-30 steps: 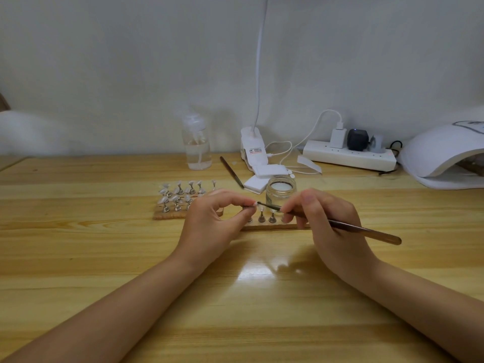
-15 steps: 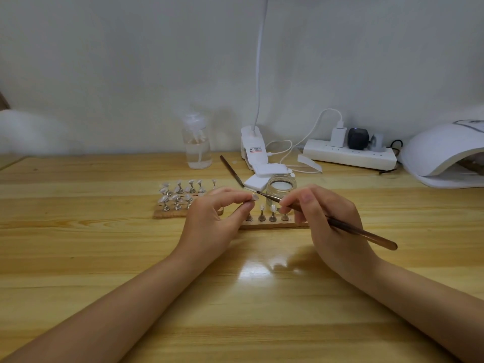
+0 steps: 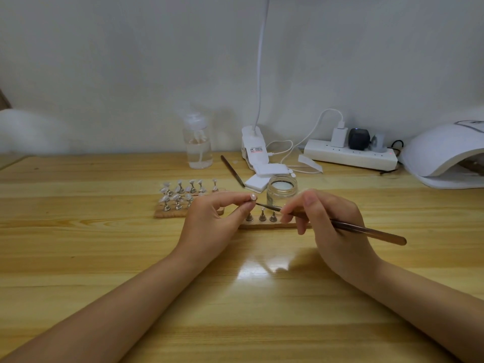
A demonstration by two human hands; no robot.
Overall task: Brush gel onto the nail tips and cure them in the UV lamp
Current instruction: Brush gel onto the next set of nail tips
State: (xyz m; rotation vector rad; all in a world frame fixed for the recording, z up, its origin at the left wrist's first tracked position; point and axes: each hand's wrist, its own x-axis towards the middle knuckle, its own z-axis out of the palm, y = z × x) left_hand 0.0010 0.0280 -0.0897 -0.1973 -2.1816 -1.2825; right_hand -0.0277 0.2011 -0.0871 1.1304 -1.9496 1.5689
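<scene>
My left hand [image 3: 214,221] pinches a small nail tip [image 3: 253,197] between thumb and forefinger, just above a wooden holder strip [image 3: 267,226] with bare metal stands. My right hand [image 3: 324,221] holds a brown gel brush [image 3: 366,230] like a pen, and its bristle end touches the underside of the pinched tip. An open glass gel jar [image 3: 282,189] stands right behind the hands. A second wooden strip [image 3: 167,213] on the left carries several stands with nail tips [image 3: 180,191]. The white UV lamp [image 3: 445,153] sits at the far right.
A clear pump bottle [image 3: 197,148], a white clip lamp [image 3: 255,150] with its cable, a power strip [image 3: 351,154] with plugs, a spare brush [image 3: 231,170] and white pads [image 3: 258,183] line the back of the wooden table [image 3: 104,258].
The brush tip has dropped slightly and drawn back along the pinched nail tip. My right hand shifted a little to the right. My left hand kept its pinch in place.
</scene>
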